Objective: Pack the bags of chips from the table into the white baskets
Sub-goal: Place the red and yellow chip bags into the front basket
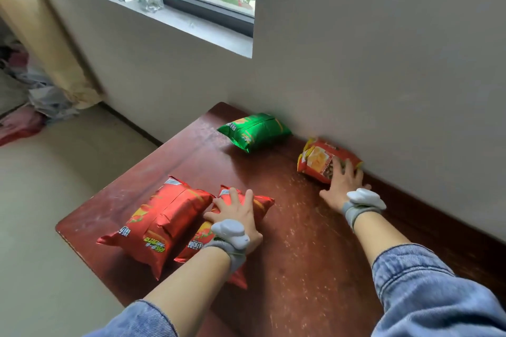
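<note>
chips bags, four in all, lay on the dark red wooden desk (301, 241), and no white baskets were in view. nearest, the left hand (235, 216) lay spread, fingers apart, flat on a red bag (246, 208), touching but not yet closed round it; a second, puffier red foil bag (161, 224) sat just beside it, crinkled and shiny. farther off, the right hand (343, 182) pressed open-fingered on an orange-red bag (320, 163) against the wall, not clamped either. the step looked like the first pick-up of two bags at once. next, each hand would likely need to curl round the slippery, air-filled film gently. farthest, a glossy green bag (254, 130) rested untouched near the desk's back corner.
</note>
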`<state>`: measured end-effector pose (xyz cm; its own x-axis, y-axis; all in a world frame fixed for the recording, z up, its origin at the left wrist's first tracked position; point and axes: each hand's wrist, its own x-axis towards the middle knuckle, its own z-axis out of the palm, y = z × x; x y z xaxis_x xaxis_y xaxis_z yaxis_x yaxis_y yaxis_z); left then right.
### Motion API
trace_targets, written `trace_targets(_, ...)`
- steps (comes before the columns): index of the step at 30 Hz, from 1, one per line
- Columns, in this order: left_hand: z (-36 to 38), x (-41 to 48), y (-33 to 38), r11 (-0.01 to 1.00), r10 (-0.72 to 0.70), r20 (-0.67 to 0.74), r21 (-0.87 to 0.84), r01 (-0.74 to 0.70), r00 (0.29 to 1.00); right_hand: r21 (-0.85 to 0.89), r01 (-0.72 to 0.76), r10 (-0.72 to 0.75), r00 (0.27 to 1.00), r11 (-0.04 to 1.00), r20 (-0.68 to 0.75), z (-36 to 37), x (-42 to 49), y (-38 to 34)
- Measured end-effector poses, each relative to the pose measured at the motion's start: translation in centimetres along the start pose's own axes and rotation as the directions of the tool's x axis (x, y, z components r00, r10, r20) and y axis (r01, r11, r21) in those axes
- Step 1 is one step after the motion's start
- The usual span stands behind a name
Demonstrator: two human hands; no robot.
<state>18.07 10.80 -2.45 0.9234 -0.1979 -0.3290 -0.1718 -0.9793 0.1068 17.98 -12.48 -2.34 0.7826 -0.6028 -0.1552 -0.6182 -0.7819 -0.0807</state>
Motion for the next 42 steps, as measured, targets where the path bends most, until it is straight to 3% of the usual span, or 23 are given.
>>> trace_targets(5, 1.0, 1.0, 0.5, 0.993, 0.049, -0.054, 0.11, -0.043, 0.997, 0.047, -0.025, 0.023, 0.999, 0.999, 0.039, 1.6, 3.4, -0.3)
trace_targets(13, 1.6, 1.5, 1.5, 0.985, 0.055, -0.059, 0.17, -0.044, 0.997, 0.067, 0.027, -0.025, 0.999, 0.997, -0.033, 2.0, 3.8, -0.3)
trace_targets(17, 1.6, 1.8, 1.2, 0.983, 0.036, -0.046, 0.184, -0.027, 0.998, 0.255, 0.04, -0.056, 0.997, 0.966, 0.054, 0.5, 3.6, 0.2)
trace_targets(20, 0.5, 1.9, 1.3, 0.989, -0.01, -0.017, 0.148, 0.012, 1.0, 0.478, 0.011, -0.083, 0.988, 0.878, 0.131, -1.6, 2.8, 1.2)
trace_targets(24, -0.9, 2.1, 0.5, 0.999, 0.04, -0.003, 0.017, -0.04, 0.999, 0.705, -0.215, -0.074, 0.932, 0.676, 0.355, -3.9, 0.6, 3.6)
trace_targets(27, -2.3, 2.4, 0.1, 0.972, 0.094, 0.049, -0.222, -0.081, 0.994, 0.773, -0.329, -0.122, 0.88, 0.542, 0.46, -5.6, -1.6, 6.2)
trace_targets(30, -4.8, 1.9, 1.8, 0.804, 0.122, 0.09, -0.593, -0.045, 0.988, 0.804, -0.389, -0.171, 0.846, 0.45, 0.505, -7.8, -4.5, 9.8)
trace_targets(33, -6.8, 0.7, 4.7, 0.421, 0.221, 0.134, -0.907, 0.029, 0.966, 0.833, -0.409, -0.203, 0.84, 0.371, 0.503, -9.8, -7.2, 13.3)
trace_targets(35, -7.4, -0.6, 7.2, 0.221, 0.381, 0.158, -0.972, 0.076, 0.911, 0.844, -0.409, -0.188, 0.851, 0.347, 0.49, -11.1, -9.4, 16.3)
trace_targets(40, -7.4, -5.1, 13.3, 0.145, 0.661, 0.322, -0.941, 0.306, 0.678, 0.864, -0.367, -0.099, 0.901, 0.344, 0.422, -14.4, -15.0, 23.6)
trace_targets(42, -7.0, -6.9, 15.9, 0.126, 0.698, 0.32, -0.935, 0.33, 0.641, 0.863, -0.343, -0.055, 0.92, 0.372, 0.389, -15.6, -17.2, 26.8)
